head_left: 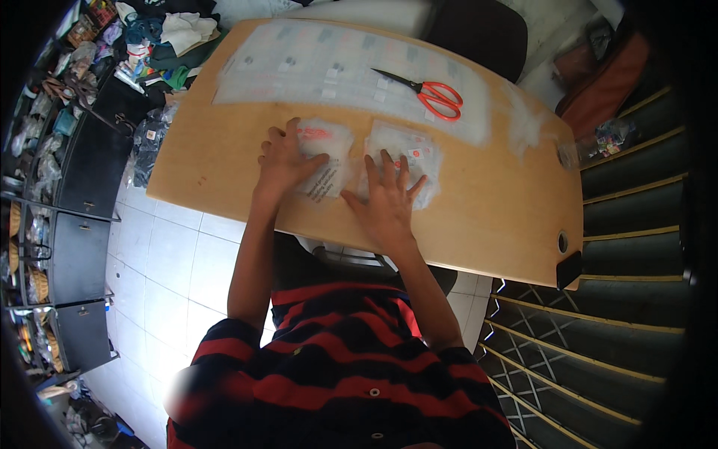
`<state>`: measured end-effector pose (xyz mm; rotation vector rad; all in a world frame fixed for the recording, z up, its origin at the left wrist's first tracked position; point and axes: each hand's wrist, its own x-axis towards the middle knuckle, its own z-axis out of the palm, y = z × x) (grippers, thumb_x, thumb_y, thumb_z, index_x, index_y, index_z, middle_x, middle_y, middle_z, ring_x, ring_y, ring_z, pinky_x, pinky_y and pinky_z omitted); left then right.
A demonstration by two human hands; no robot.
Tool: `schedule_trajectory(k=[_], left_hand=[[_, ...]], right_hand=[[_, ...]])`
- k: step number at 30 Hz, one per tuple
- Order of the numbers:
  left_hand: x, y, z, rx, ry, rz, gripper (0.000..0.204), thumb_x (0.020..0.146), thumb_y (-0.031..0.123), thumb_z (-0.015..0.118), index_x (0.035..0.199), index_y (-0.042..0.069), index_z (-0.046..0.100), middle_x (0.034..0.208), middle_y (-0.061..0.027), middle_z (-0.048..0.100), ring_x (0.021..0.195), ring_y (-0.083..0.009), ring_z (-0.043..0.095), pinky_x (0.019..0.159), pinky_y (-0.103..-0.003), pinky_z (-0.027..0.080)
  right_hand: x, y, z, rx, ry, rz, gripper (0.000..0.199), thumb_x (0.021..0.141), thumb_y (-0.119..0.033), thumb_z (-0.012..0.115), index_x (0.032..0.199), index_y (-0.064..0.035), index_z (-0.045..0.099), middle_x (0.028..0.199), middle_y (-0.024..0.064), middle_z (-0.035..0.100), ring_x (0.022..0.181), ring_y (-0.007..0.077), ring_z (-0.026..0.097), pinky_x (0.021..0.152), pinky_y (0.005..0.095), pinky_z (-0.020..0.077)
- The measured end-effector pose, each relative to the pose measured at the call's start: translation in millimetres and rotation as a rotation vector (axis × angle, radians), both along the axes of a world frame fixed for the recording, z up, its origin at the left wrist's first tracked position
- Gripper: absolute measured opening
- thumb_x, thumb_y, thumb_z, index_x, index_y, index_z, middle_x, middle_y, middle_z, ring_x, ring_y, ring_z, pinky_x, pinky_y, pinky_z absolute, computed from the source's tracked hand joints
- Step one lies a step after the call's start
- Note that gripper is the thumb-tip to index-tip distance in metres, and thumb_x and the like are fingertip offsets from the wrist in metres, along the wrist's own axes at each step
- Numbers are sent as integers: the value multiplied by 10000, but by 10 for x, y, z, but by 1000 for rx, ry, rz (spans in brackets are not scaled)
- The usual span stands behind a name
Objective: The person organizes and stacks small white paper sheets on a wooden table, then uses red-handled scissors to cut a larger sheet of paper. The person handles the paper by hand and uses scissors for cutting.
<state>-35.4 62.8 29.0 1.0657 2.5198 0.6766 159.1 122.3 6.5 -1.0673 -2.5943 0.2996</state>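
Taking the middle of the desk as our dial, we sit at six o'clock in a black-and-red striped short-sleeved shirt (pixel 336 359). At five, our right hand (pixel 387 200) lies palm down, fingers spread apart, over a flat, clear plastic packet with small white labels (pixel 410 142); we clamp nothing in it. Toward nine, our left hand (pixel 280 161) is likewise spread, its thumb on a flat, whitish plastic packet with red and black print (pixel 327 139); these fingers also stand apart. The two packets lie side by side on the curved, pale wooden desk (pixel 486 206), where we also see a flat black object (pixel 568 271) on the edge at four. Beyond the packets, at twelve, we have a long, translucent plastic sheet (pixel 307 78), and on it, at two, scissors with dark blades and red looped handles (pixel 437 97). Farther, between one and two, we see a dark, rounded chair back (pixel 479 34).
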Motion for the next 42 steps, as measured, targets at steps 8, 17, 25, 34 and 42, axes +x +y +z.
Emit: schedule_trajectory(k=[8,17,25,34,42], left_hand=[[-325,112,53,-3,333,-572,1144,484,423,895,1470,201,358,1453,-143,374,1377,-403,286,1069,-587,267],[-330,442,315,-391,192,-712,1183,413,382,918,1438,147,376,1387,-177,438,1328,-410,343,1081,-548,272],[-363,427,299,-394,243,-721,1122,410,393,927,1376,82,450,1301,-210,495,1227,-436,446,1023,-540,347],[-321,281,305,-181,110,-669,917,475,277,922,1260,59,501,1117,-208,620,1026,-387,622,907,-440,470],[-336,209,486,-69,-91,-694,515,585,141,875,1005,18,603,882,-192,689,719,-317,691,697,-419,539]], right_hand=[[55,143,-19,-4,12,-35,751,783,-462,728,1379,-70,492,1486,158,348,1419,426,220,1071,746,76],[69,21,18,45,82,-90,677,809,-369,725,1351,-29,506,1484,200,341,1428,471,179,1083,731,74],[-11,-271,91,-211,552,121,576,826,-179,732,1327,-11,502,1483,238,354,1407,458,256,1118,534,292],[-18,-190,55,-240,623,94,487,837,-132,702,1265,17,523,1429,270,410,1336,474,357,1071,521,363],[-31,-72,36,-385,718,135,531,816,-126,728,1282,12,514,1371,276,484,1268,438,466,1055,478,387]])
